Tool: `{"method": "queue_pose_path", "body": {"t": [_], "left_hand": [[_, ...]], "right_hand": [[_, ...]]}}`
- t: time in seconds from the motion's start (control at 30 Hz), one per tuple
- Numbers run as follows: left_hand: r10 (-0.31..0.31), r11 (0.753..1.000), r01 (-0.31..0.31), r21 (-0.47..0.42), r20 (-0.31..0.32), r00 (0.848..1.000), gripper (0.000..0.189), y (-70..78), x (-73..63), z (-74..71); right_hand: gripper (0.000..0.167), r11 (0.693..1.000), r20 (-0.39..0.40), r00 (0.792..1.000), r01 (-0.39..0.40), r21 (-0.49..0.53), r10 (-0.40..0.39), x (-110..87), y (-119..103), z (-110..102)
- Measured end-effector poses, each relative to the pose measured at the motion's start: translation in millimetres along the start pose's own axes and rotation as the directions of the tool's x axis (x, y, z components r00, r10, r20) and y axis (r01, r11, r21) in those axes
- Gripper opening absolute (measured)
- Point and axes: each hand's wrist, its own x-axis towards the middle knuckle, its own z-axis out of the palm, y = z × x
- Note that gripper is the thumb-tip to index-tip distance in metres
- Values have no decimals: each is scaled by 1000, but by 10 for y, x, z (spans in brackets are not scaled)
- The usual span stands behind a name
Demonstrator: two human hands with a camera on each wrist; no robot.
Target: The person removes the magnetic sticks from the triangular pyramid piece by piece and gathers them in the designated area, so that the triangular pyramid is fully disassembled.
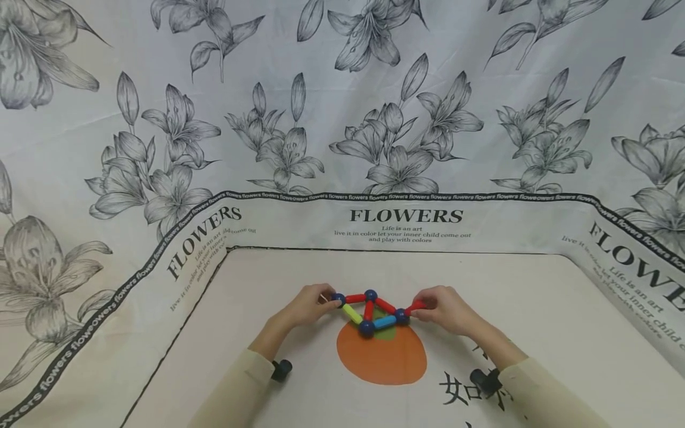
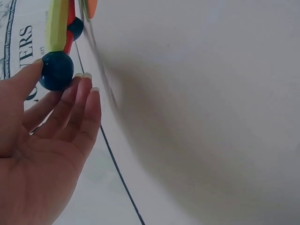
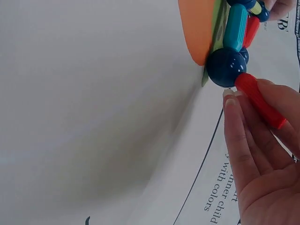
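Observation:
A flat frame of navy balls and coloured magnetic rods spans the gap between both hands, forming two joined triangles. My left hand (image 1: 312, 304) pinches the navy ball (image 2: 57, 71) at its left corner between thumb and fingers. From that ball run a yellow-green rod (image 1: 351, 314) and a red rod (image 1: 355, 298). My right hand (image 1: 445, 308) pinches a loose-ended red rod (image 3: 260, 102), whose other end meets the right corner ball (image 3: 227, 68). A blue rod (image 1: 385, 322) joins this ball to the near ball (image 1: 366, 327). Another red rod (image 1: 368, 310) crosses the middle.
A pale cloth (image 1: 257, 321) covers the table, printed with an orange fruit (image 1: 381, 356) beneath the frame and black characters (image 1: 462, 389) at right. Behind stands a flower-printed curtain (image 1: 299, 220). Black wrist cameras (image 1: 282, 370) sit at the sleeves.

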Motion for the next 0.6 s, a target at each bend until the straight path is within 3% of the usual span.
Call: {"method": "queue_pose_path", "body": {"t": [0.3,0.6], "left_hand": [[-58,998,57,19,53,997,30,6,-60,10],[-49,999,48,20,65,997,30,25,-113,31]], "right_hand": [[11,1000,63,998,7,-19,-5,-20,56,-76],[13,998,82,997,-10,-60,15,-25,64,-73]]}}
